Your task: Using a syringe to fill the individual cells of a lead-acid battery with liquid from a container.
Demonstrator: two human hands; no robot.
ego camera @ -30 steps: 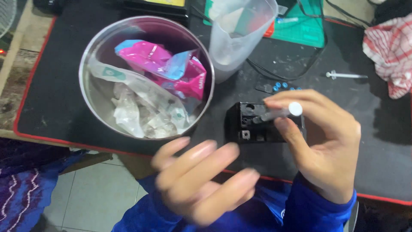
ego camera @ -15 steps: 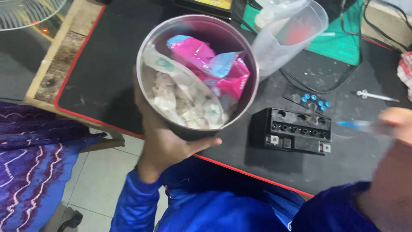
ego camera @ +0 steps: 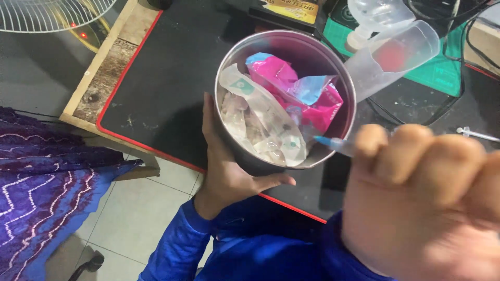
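Now swinging in close at the near right since half a second ago, right hand filling that corner, blurred, fist curled tight around a syringe and hiding the black block seen earlier. Pointing the syringe's blue tip left, over the near rim of the tin. Gripping the tin from below with the left hand, fingers up its left wall and thumb across its near side, holding it at the near edge of the mat.

Showing inside the tin: a bright pink packet with a pale blue torn flap at the far right, and a clear crumpled wrapper with a small green round mark at the left, lying over whitish scraps.

Leaning against the tin's far right rim, a clear plastic cup, tilted, with a red blur showing through it. Lying beyond it, a green pad. Sitting at the far edge, a flat yellow label on a dark box. Lying at the far right on the mat, a second syringe, well apart from the hand. Showing at the far left, a white fan grille; at the near left, purple patterned cloth.
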